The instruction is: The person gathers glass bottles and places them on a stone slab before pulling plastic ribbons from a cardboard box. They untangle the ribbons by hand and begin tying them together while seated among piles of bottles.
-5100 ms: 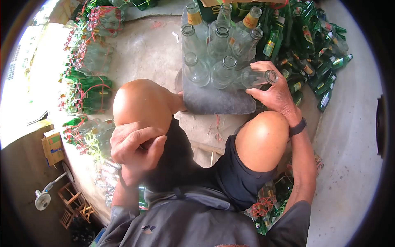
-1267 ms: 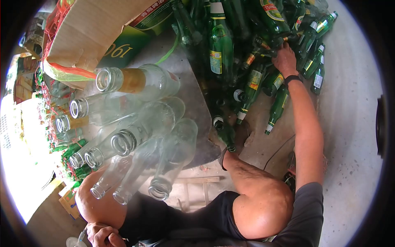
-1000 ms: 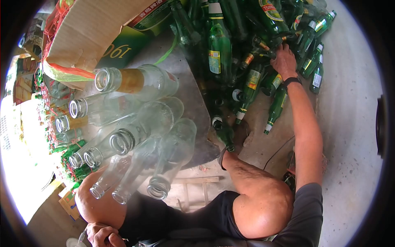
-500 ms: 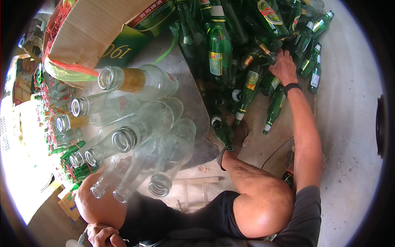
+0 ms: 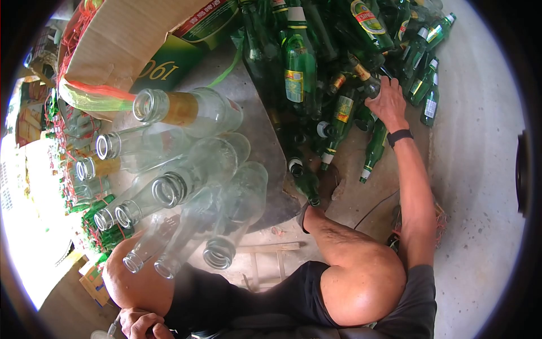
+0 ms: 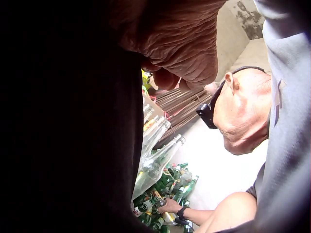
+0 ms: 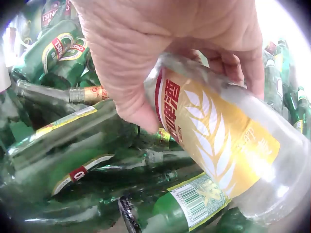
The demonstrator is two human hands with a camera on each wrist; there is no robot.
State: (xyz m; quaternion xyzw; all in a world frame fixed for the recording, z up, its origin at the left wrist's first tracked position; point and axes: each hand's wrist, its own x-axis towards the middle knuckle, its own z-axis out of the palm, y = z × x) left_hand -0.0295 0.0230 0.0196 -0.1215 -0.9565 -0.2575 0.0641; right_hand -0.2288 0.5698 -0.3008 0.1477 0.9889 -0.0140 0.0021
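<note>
In the head view my right hand [image 5: 388, 104] grips a clear glass bottle [image 5: 370, 86] in the heap of green bottles. The right wrist view shows the thumb and fingers of this hand [image 7: 175, 43] around the upper part of the bottle [image 7: 218, 131], which lies tilted and bears a yellow label with a white wheat ear. My left hand [image 5: 144, 325] rests at the left knee, its fingers loosely curled with nothing seen in them; in the left wrist view that hand [image 6: 180, 48] is dark and close to the camera.
Several clear bottles [image 5: 223, 169] stand on a grey board [image 5: 271, 192] left of the heap. Behind them is a cardboard carton [image 5: 124, 45]. Green bottles [image 5: 375, 150] lie on the floor near the right foot. A pale wall [image 5: 474, 169] runs along the right.
My right hand has drawn back slightly toward the body, and the clear bottle has shifted with it in the heap. The left hand stays at the knee.
</note>
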